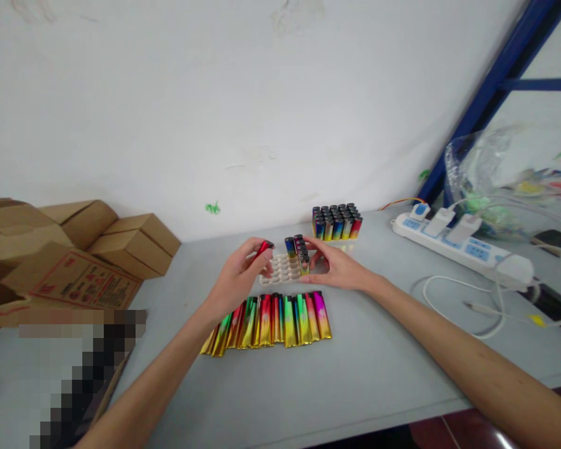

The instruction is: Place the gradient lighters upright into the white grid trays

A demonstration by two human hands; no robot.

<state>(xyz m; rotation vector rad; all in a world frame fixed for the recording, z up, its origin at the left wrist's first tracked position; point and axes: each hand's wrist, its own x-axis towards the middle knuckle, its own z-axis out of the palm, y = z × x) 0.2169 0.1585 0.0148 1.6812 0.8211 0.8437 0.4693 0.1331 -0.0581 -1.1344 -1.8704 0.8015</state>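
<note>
The left hand (237,269) clamps a red, black-topped lighter (263,249) between thumb and fingers, by a white pitted tray (280,272); whether the right hand (339,267) grips the upright lighters (300,246), I cannot tell. Brown cardboard box (86,282): red print, illegible.

A grey table (355,374) carries cardboard boxes (133,249), loose lighters (265,321), a white tray (275,280) and a power strip (479,252).

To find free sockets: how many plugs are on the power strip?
3: one plug near the left end of the power strip, the second beside it, the third further right.
</note>
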